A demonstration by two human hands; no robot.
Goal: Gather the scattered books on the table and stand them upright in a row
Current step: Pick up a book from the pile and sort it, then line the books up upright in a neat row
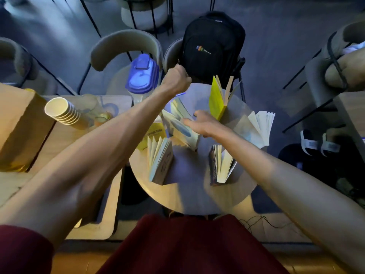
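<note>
At the frame's centre a round, pale wooden counter [189, 198] carries the books, most of them already upright with pages fanned. Nearest the viewer, two paperbacks are seen standing apart: a pale book [161, 162] at lower centre-left and a dark book [220, 167] at lower centre-right, spines toward the viewer. Further in, a white book [182, 129] with a blue oval on its cover leans tilted, its long axis running from upper left to lower right. The right hand [203, 124] is laid flat and spread against its upper right side, nearer to it than the other hand; whether it is gripped cannot be told. A flat yellow book [156, 133] lies just left, partly covered. A fanned book [260, 129] stands at the right edge, and a yellow upright book [218, 99] at the far edge. The left hand [176, 79] is curled into a fist beyond the counter's far edge; what it holds, if anything, cannot be told. All covers appear thin, matte and flexible.
</note>
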